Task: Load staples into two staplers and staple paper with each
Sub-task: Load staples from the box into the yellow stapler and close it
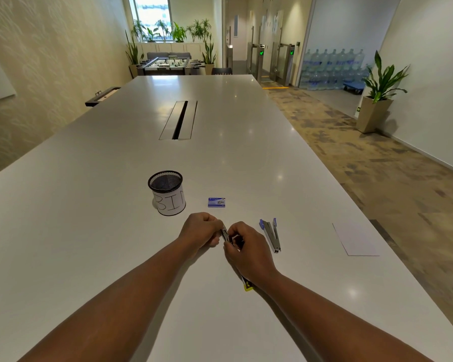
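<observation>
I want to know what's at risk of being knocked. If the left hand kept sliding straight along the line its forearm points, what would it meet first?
Probably the right hand and the stapler both hands grip, directly ahead of the left hand. Beyond them lies the open blue stapler.

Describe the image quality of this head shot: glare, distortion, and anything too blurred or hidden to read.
Head view: ceiling lights leave small glare spots on the glossy white table; wide-angle distortion bows the table edges and stretches the forearms; the bright window is washed out; the stapler between the left hand and right hand is mostly hidden and soft; print on the staple box is illegible.
</observation>
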### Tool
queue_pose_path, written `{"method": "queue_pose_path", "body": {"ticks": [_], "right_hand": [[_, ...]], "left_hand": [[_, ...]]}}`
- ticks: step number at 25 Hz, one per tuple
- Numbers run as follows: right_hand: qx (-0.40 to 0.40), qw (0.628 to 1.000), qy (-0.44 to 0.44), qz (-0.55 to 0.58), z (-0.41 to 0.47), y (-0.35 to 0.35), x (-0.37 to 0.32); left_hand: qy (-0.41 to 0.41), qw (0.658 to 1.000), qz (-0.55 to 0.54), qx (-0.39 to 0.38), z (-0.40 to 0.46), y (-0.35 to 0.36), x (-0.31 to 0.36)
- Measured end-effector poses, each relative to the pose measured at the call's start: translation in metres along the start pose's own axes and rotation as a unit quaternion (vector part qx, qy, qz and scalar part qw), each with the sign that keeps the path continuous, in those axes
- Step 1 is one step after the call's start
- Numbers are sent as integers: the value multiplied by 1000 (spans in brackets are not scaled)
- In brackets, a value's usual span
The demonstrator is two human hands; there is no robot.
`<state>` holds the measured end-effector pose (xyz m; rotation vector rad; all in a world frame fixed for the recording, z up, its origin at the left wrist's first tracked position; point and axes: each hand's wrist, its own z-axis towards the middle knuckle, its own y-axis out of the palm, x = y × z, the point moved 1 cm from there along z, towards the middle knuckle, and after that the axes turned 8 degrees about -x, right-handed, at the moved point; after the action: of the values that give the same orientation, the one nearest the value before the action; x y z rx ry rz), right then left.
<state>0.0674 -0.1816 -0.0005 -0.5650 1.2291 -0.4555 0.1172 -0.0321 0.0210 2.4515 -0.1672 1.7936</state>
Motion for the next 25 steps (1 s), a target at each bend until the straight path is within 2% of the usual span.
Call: {"method": "queue_pose_path", "body": {"ticks": [12, 18, 25], "right_hand": [[-7, 999, -7, -50, 4, 6, 2], [-15, 999, 12, -27, 2, 2, -1], [-27, 999, 42, -11, 0, 0, -2]], "left_hand": [[8, 1000, -10, -4, -1, 0, -4], [26, 999, -13, -36, -4, -2, -6], [27, 999, -5, -25, -4, 1, -6]]}}
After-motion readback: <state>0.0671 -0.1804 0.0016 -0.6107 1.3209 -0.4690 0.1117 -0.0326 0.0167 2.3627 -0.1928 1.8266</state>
